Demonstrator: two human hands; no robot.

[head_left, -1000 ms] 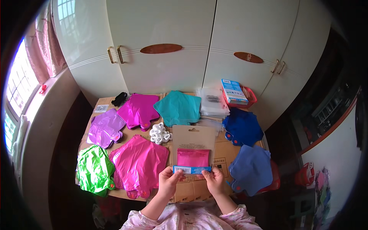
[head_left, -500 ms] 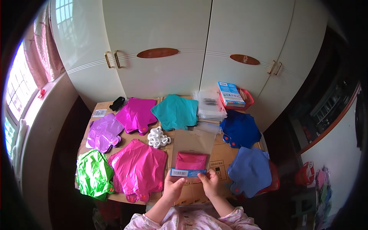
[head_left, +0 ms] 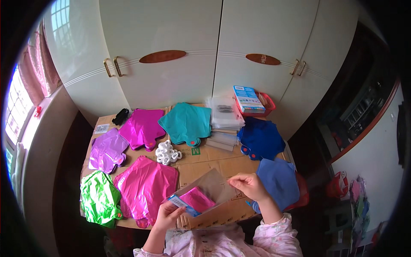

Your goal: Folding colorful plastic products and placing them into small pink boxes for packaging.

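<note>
My left hand (head_left: 167, 215) grips the label end of a clear plastic bag (head_left: 212, 179), thumb on top. Inside the bag lies a folded piece of shiny pink foil (head_left: 198, 199), beside a blue-and-white label strip (head_left: 177, 201). The bag tilts, its transparent end pointing up and right. At that end my right hand (head_left: 249, 186) is raised with thumb and fingers pinched together; whether they hold the bag's edge or something thin cannot be made out. Left of the bag is a large pile of flat pink foil shapes (head_left: 147, 186).
Around the cardboard-covered table (head_left: 195, 165) lie foil piles: green (head_left: 100, 199), lilac (head_left: 107, 150), magenta (head_left: 143, 128), teal (head_left: 186, 123), dark blue (head_left: 262, 139) and grey-blue (head_left: 277, 184). White rings (head_left: 167, 153) sit mid-table. Clear bags (head_left: 224, 115) and a red basket (head_left: 269, 106) stand at the back.
The bag has swung from upright to tilted and moved slightly down, now in my left hand. My right hand has left its label end and moved up and right to its other end.
</note>
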